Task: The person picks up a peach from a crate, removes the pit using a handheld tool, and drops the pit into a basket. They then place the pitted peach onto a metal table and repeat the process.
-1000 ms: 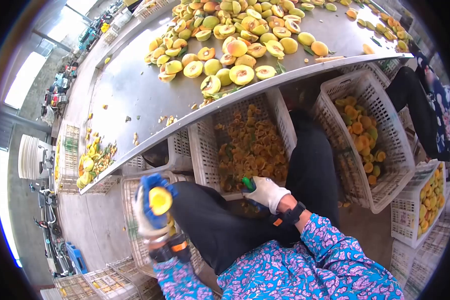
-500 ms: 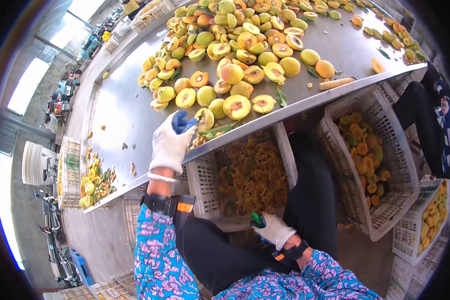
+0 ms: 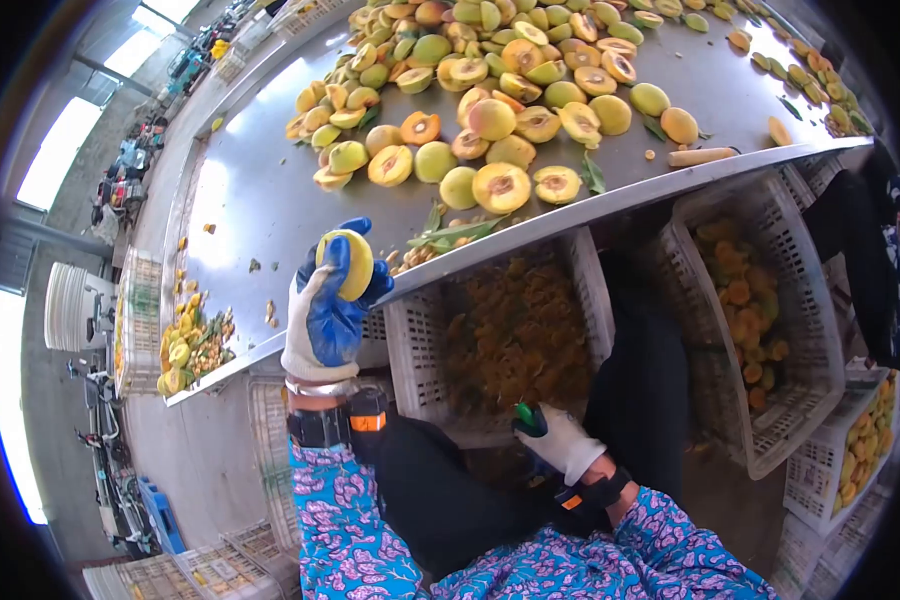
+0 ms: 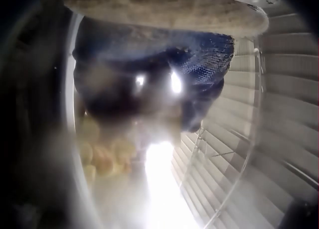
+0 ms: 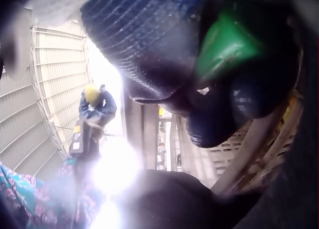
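Note:
My left hand (image 3: pixel 327 310), in a white glove with blue coated fingers, grips a yellow peach half (image 3: pixel 354 268) above the near edge of the metal table. From the right wrist camera, that peach half (image 5: pixel 91 94) shows above the blue fingers. Low over the crate of small orange pieces (image 3: pixel 520 330), my right hand (image 3: pixel 562 440) grips a green-handled tool (image 3: pixel 530 420). Its green handle (image 5: pixel 227 45) sits between curled blue fingers in the right wrist view; I cannot tell what its working end is. The left wrist view is blurred, showing mainly dark blue glove fingers (image 4: pixel 204 64).
Halved and whole peaches (image 3: pixel 510 150) are heaped on the metal table (image 3: pixel 240 200). A wooden-handled tool (image 3: pixel 705 156) lies by its edge. Another crate (image 3: pixel 765 440) with orange fruit stands at right, and a crate (image 3: pixel 270 420) is beside the left knee. Someone's dark-clothed leg (image 3: pixel 845 250) is at far right.
My left hand went from low beside the left knee up to the fruit at the table edge, then drew back slightly, now holding a peach half from there. My right hand keeps its grip, shifting little.

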`<state>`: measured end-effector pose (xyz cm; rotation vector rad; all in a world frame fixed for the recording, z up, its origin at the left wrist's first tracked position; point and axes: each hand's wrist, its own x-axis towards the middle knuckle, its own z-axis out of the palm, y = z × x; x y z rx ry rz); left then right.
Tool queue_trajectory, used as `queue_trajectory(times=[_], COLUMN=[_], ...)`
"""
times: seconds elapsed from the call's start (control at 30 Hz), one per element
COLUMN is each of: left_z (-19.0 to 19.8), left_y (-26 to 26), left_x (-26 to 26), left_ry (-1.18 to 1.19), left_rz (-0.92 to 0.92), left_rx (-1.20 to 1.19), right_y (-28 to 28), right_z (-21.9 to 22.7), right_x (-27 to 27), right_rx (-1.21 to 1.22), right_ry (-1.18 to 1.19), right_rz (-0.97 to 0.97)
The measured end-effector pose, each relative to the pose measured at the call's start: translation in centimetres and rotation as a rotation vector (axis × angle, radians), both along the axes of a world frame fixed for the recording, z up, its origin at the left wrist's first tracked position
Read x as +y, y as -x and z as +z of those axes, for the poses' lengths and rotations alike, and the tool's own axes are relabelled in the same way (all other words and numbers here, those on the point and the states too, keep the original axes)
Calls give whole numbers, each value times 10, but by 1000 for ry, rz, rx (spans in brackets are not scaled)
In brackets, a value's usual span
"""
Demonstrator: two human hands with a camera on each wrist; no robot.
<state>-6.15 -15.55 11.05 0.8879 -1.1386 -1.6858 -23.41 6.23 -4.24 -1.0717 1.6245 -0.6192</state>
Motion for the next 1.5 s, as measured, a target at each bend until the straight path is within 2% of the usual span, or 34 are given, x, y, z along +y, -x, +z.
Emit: queue_trajectory(times=[0.1, 0.17, 0.2, 0.27, 0.33, 0.47, 0.5, 0.7, 0.87, 0.97, 1.1, 1.23, 1.3, 1.37, 1.4, 1.5], left_z=[-8, -26, -35, -51, -54, -61, -67, -69, -60, -69, -77, -76, -77, -78, -76, -71], left_y=[-21, -32, -39, -49, -50, -46, -45, -45, -36, -35, -33, -32, -30, -26, -25, -23], left_x=[54, 83, 93, 107, 119, 126, 127, 135, 138, 138, 139, 131, 130, 130, 129, 131], left_ry=[-207, -333, -413, -518, -562, -407, -382, -267, -321, -284, -258, -208, -86, -22, -76, -212], left_rz=[149, 172, 160, 215, 249, 203, 196, 250, 266, 245, 245, 182, 153, 137, 119, 71], left_rx=[509, 754, 858, 813, 771, 644, 622, 456, 419, 250, 166, 13, -87, -159, -127, -63], right_y=[-6, -10, -13, -23, -34, -63, -73, -93, -97, -100, -99, -94, -87, -82, -80, -72], right_z=[-9, 4, 22, 39, 83, 123, 116, 105, 96, 84, 82, 61, 56, 49, 46, 41], right_x=[-3, -9, -15, -20, -25, -28, -27, -24, -23, -20, -21, -21, -24, -25, -25, -20], right_rx=[50, 51, -17, 77, -121, -77, 56, 152, 169, 152, 116, -59, -158, -291, -359, -764], right_ry=[45, 98, 12, 190, 111, 229, 370, 324, 308, 288, 195, 373, 424, 314, 259, 51], right_rz=[59, 73, 50, 52, 1, 114, 160, 218, 216, 219, 227, 206, 224, 221, 221, 187])
